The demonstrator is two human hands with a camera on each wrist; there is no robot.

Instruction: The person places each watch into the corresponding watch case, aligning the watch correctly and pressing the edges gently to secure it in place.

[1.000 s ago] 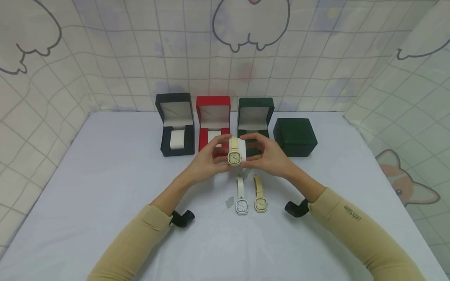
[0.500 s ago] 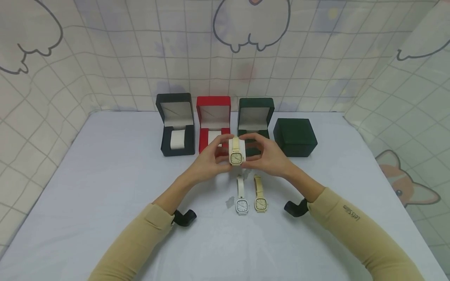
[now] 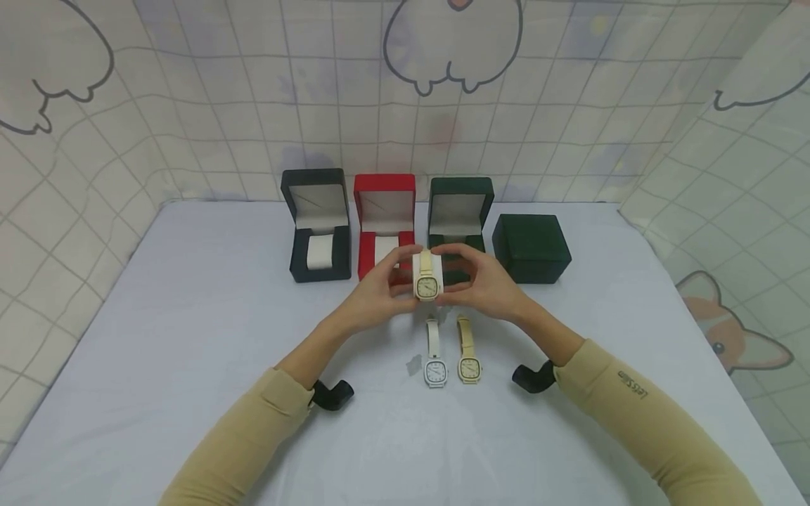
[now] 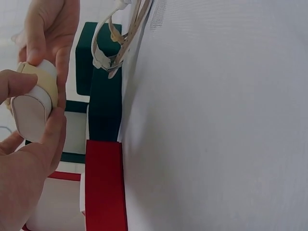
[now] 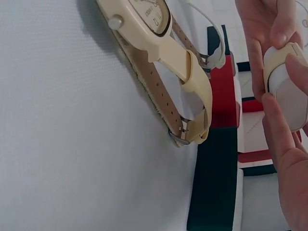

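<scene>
Cream-strapped wristwatch wrapped round a white cushion, both in front of the open red box and open green box. From my remote post I see the left hand and right hand gripping the cushion from either side. Compared with one second ago, the wristwatch sits nearer the cushion's middle; I judge it better centred. A white wristwatch and a second cream wristwatch lie on the bench.

Cream watch, rounded-square dial, strap round white cushion; dial at cushion's 6 o'clock in head view.
</scene>
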